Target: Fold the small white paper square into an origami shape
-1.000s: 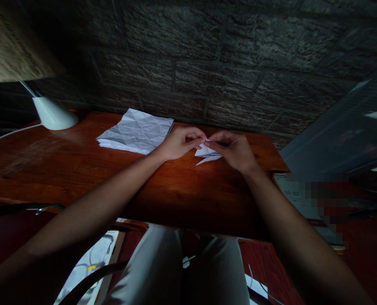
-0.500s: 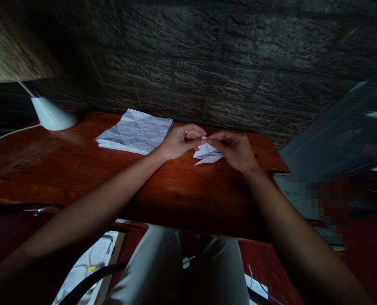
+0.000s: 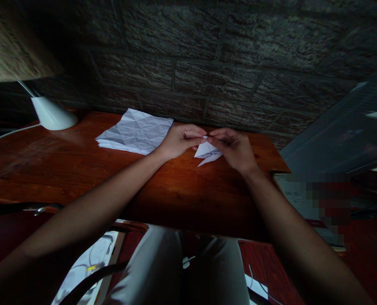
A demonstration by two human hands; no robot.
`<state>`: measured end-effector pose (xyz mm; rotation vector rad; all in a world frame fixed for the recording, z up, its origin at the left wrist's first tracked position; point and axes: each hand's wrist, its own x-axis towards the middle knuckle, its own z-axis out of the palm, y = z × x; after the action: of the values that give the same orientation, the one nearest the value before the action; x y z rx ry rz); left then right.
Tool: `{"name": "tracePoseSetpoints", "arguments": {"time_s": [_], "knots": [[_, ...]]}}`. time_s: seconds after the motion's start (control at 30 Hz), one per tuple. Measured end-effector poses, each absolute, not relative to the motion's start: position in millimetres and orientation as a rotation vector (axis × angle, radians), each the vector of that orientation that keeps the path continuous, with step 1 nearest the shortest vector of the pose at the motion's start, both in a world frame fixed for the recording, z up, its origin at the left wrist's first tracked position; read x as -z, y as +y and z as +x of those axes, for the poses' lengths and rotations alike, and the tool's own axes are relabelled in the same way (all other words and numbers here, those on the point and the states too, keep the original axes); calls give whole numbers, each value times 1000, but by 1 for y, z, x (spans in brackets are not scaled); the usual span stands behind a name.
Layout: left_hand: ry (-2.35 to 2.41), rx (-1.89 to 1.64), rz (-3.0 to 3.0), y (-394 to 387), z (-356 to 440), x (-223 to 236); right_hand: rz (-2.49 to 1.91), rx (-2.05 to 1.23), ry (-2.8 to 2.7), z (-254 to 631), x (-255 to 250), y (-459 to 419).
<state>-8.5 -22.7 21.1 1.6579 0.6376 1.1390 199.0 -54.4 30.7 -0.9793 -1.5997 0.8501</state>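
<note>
Between my two hands is a small piece of folded white paper [image 3: 205, 149], with pointed flaps toward me. My left hand [image 3: 181, 140] pinches its top edge from the left, a ring on one finger. From the right, my right hand [image 3: 234, 148] pinches the same top edge, thumb and fingertips close to those of the left. The fingers cover the upper part of the paper. Left of my left hand lies a stack of creased white paper sheets [image 3: 136, 131] on the wooden table [image 3: 182, 195].
A lamp with a white base [image 3: 53, 116] and woven shade [image 3: 13, 46] stands at the far left. A dark stone wall [image 3: 188, 59] rises right behind the table. Beyond the table's right edge sits a pale flat device [image 3: 288, 192] with digits.
The folded paper has shifted and tilted slightly, its lower flap now pointing a little farther right and down. Both hands stay nearly in place, still pinching it.
</note>
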Motion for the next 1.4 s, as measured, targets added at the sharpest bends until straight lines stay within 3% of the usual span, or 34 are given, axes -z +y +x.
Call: {"name": "tracePoseSetpoints", "arguments": {"time_s": [1.4], "knots": [[603, -1173, 1681, -19, -7, -16, -980, -776, -1665, 198, -37, -60]]}}
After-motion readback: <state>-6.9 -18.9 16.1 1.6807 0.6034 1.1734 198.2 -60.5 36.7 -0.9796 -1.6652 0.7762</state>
